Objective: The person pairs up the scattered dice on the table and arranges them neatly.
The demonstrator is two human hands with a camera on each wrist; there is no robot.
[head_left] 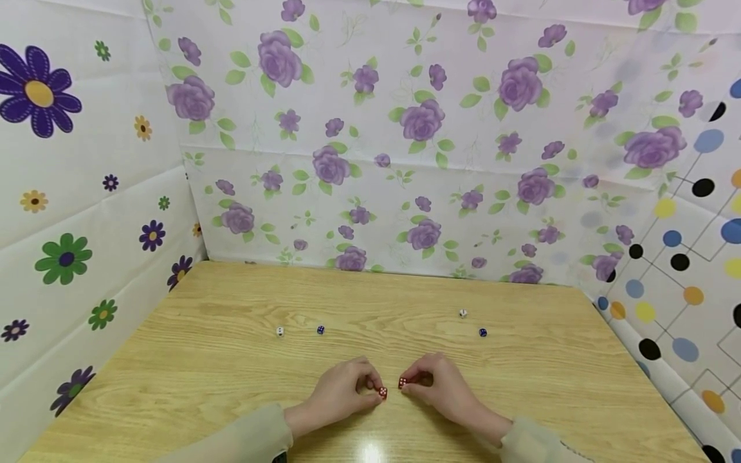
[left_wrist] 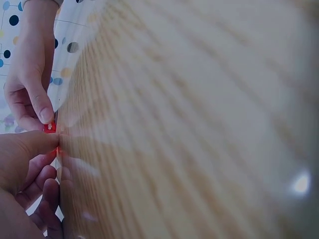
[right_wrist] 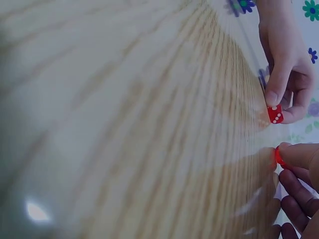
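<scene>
My left hand [head_left: 344,390] pinches a red die [head_left: 383,392] with white pips between thumb and index finger, low over the wooden table [head_left: 231,379]. Facing it, my right hand [head_left: 441,388] pinches a second red die [head_left: 402,382] the same way. A small gap separates the two dice near the table's front middle. In the right wrist view the left hand's red die [right_wrist: 275,114] shows its white pips plainly. From the left wrist, the right hand's red die [left_wrist: 49,127] peeks out just beyond the left thumb.
Beyond my left hand lie a white die [head_left: 280,332] and a blue die [head_left: 321,330]. Behind my right hand are another white die [head_left: 463,313] and a blue die [head_left: 483,332]. Patterned cloth walls [head_left: 376,212] border the table's back and sides.
</scene>
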